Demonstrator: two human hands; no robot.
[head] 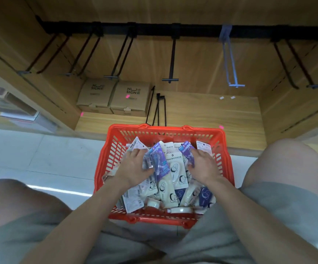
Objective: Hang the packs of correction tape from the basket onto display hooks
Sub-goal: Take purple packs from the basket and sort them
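Note:
A red plastic basket (224, 149) sits on the floor between my knees, filled with several correction tape packs, purple and cream. My left hand (133, 168) is inside the basket and grips a purple pack (159, 161) together with some clear ones. My right hand (204, 166) holds another purple pack (187, 152) at the basket's right side. Cream packs (176, 172) lie between my hands. Above, a black rail (154, 30) carries several bare display hooks (172, 60), one of them pale blue (229, 61).
Two cardboard boxes (114, 98) stand on the wooden bottom shelf (211, 115) behind the basket. Loose black hooks (159, 109) lean beside them. Wooden side panels frame the bay. My knees flank the basket on the pale tiled floor (49, 149).

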